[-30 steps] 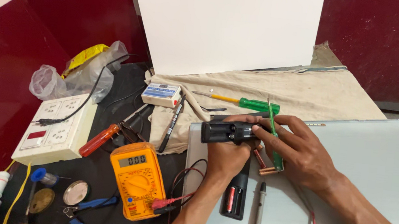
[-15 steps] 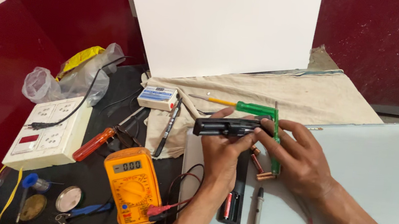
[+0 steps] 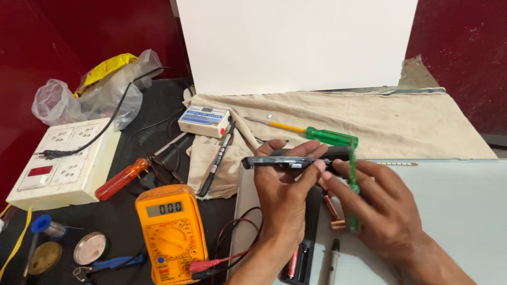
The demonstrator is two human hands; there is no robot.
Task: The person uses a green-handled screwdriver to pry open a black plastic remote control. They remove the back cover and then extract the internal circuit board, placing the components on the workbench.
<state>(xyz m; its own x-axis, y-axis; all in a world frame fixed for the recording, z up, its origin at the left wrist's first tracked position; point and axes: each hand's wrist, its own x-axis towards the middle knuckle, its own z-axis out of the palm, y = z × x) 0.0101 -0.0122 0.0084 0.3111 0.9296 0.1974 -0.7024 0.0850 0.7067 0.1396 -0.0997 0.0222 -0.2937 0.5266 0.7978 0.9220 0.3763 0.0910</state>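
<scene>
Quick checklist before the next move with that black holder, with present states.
1. Both hands on the black holder: ok; left hand grips from below, right hand touches its right end.
2. Holder lifted off the white panel: ok.
3. Green screwdriver by the right hand's fingers: ok, though the grip on it cannot be told.
4. Cells inside the held holder: cannot tell, seen edge-on.
5. Orange multimeter nearby, leads plugged in: ok.
</scene>
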